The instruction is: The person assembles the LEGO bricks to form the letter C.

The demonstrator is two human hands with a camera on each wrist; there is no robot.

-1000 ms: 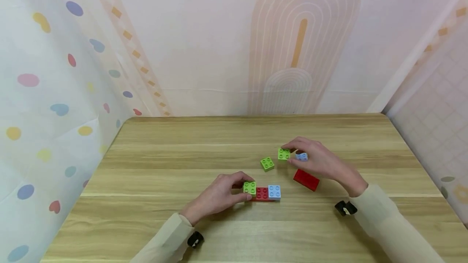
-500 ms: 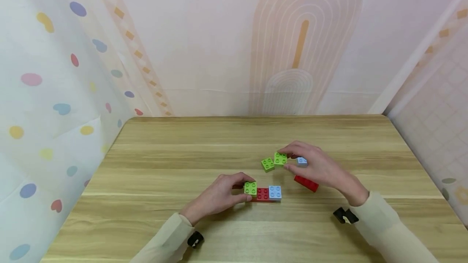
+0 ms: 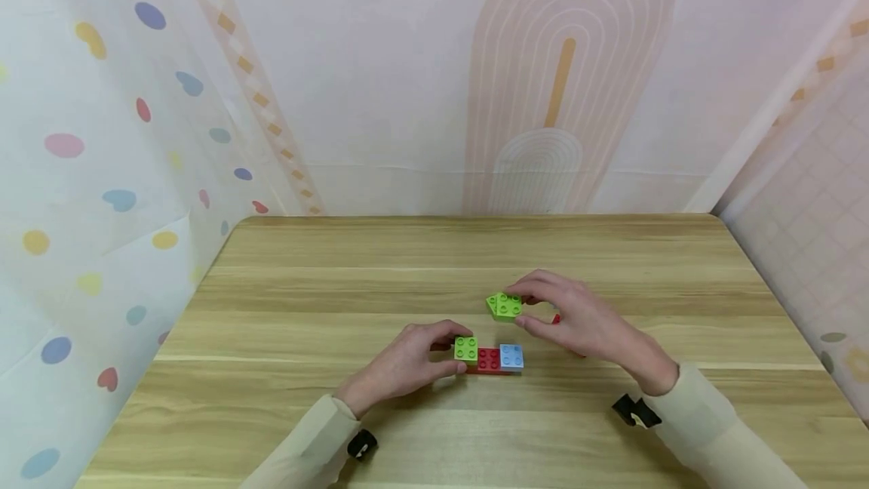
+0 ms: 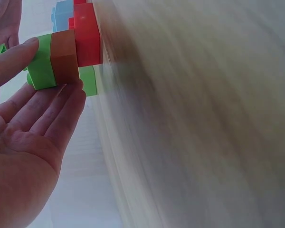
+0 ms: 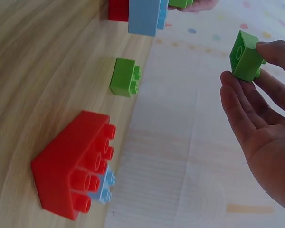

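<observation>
Now, in the head view, the right hand (image 3: 570, 315) has shifted leftward and nearer the wearer, so the carried green brick (image 3: 510, 306) partly hides the loose green brick (image 3: 492, 303). It is closer to the joined row, which suggests a carrying step, with no contact there yet. Meanwhile the left hand (image 3: 414, 361) stays put, holding the joined green brick (image 3: 465, 349) at the left end of the red base brick (image 3: 489, 358); the joined blue brick (image 3: 511, 356) sits at the right, bare studs between. The far edge of the table (image 3: 271, 293) is well apart from both hands.

From the left wrist, thumb and fingers pinch the joined green brick from opposite sides. Whether the base touches the wood, I cannot tell.

From the right wrist, thumb and fingertips pinch the carried green brick, hollow underside toward the table, raised off it. The loose red brick (image 5: 76, 161) and loose blue brick (image 5: 103, 186) lie near each other; open wood separates the loose green brick from the row, leaving room to move.
</observation>
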